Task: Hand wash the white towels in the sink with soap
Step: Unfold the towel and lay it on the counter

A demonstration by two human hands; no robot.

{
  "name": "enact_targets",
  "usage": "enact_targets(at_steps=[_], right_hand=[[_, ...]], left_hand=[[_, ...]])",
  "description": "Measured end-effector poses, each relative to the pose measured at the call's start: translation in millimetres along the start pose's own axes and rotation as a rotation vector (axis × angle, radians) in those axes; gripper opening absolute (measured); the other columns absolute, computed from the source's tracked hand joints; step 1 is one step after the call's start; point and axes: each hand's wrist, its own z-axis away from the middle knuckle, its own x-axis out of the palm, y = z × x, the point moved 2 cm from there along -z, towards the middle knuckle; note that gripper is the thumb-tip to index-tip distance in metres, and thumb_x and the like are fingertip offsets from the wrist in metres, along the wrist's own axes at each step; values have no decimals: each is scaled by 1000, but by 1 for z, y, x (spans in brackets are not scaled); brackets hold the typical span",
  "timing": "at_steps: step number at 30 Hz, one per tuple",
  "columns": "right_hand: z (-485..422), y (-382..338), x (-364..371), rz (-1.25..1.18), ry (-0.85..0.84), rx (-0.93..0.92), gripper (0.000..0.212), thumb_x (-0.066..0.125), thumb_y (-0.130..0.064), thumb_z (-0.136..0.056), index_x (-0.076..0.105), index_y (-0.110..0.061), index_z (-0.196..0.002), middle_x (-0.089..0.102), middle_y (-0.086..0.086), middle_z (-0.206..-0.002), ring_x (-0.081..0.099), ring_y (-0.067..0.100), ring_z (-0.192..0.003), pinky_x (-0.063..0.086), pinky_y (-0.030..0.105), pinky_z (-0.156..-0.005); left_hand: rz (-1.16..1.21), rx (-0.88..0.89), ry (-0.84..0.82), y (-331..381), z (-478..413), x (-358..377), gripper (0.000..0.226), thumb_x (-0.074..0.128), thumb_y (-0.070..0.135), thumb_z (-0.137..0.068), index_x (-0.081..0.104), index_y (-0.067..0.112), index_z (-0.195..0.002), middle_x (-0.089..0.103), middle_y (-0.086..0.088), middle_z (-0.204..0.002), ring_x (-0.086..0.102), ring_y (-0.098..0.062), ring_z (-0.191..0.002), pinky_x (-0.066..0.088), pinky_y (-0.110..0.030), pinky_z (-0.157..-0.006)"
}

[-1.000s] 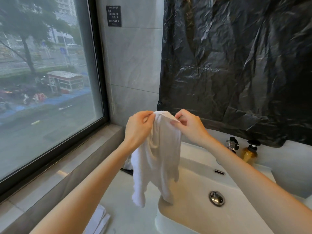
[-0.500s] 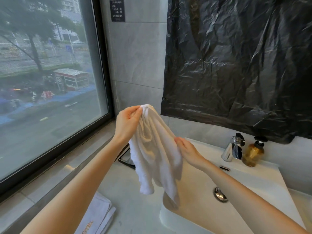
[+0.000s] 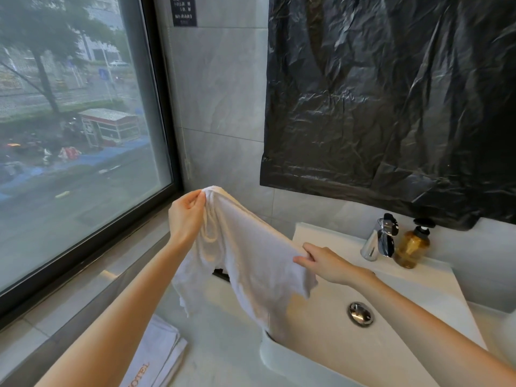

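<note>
A white towel (image 3: 248, 261) hangs in the air over the left edge of the white sink (image 3: 413, 291). My left hand (image 3: 185, 216) pinches its upper corner, raised near the window. Lower and to the right, my right hand (image 3: 324, 261) grips the towel's other edge above the basin. The cloth stretches between the two hands, and its lower end drapes down over the sink's left rim. An amber soap bottle (image 3: 411, 245) with a black pump stands at the back of the sink, right of the chrome tap (image 3: 381, 240).
A folded white towel (image 3: 156, 356) with orange lettering lies on the grey counter (image 3: 223, 350) at the lower left. The chrome drain (image 3: 360, 314) sits in the basin. A large window (image 3: 78, 121) fills the left; black plastic sheeting (image 3: 391, 101) covers the wall above the sink.
My right hand has slid down and to the right along the towel's edge, spreading the cloth out. My left hand keeps its pinch on the top corner.
</note>
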Motion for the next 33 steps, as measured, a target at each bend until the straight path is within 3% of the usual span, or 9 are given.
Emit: enact_targets(at_steps=[5,9,13,17,20,25,29,31,33], right_hand=[[-5,-20,-17,-189,149,54,25,56,-36,-93,40,-18,-95,48,3,-77,44,16,-66,32,33,-60],[-1,-55,-23,-517,5,102,35,65,-20,-88,38,-21,-111,42,0,-65,41,10,-50,34,20,-42],[5,-87,-9,-746,-111,38,8,66,-10,-88,68,-14,-96,63,1,-77,60,6,-65,49,20,-57],[8,-97,0,-894,-272,-48,27,61,-1,-87,67,-4,-113,71,12,-106,68,20,-99,55,26,-81],[13,-103,6,-684,-214,-186,32,67,3,-84,66,-8,-114,72,9,-108,69,16,-101,55,24,-86],[14,-118,11,-265,244,-310,21,84,-39,-69,75,-20,-69,61,-7,-54,51,3,-51,38,14,-54],[12,-132,18,-461,18,-282,11,69,-16,-84,75,-14,-94,74,2,-82,69,8,-75,56,24,-69],[14,-133,22,-649,-181,-239,33,55,7,-85,66,-4,-114,73,9,-100,71,15,-94,59,30,-76],[11,-130,23,-540,-106,-306,40,61,9,-79,66,-8,-115,73,2,-103,68,6,-98,57,24,-77]], left_hand=[[-123,-145,-203,-30,-6,-8,48,60,9,-93,47,22,-138,61,-7,-112,56,-21,-103,43,-24,-73],[-254,-147,-479,-38,3,-11,87,53,-21,-76,33,27,-146,49,-14,-128,47,-35,-123,49,-46,-92],[-258,-229,-487,-51,16,-11,44,48,-8,-92,53,19,-128,52,-10,-121,53,-26,-111,52,-35,-87],[-254,-225,-404,-49,22,-11,4,54,17,-99,57,16,-102,58,-6,-103,55,-18,-94,50,-30,-80],[-353,-131,-384,-42,24,-7,17,62,22,-95,59,19,-78,58,0,-81,56,-16,-78,49,-31,-74],[-140,-184,-261,-44,33,-1,15,76,32,-82,74,19,-75,70,-5,-72,60,-14,-69,48,-30,-63],[177,-355,-300,-44,42,3,8,75,25,-85,78,20,-80,66,-7,-78,57,-17,-75,45,-34,-67],[267,-427,-326,-44,44,5,7,71,19,-88,76,14,-86,67,-11,-84,60,-20,-76,49,-33,-69],[316,-438,-357,-40,48,6,11,67,18,-91,74,11,-90,69,-12,-87,66,-18,-74,54,-28,-67]])
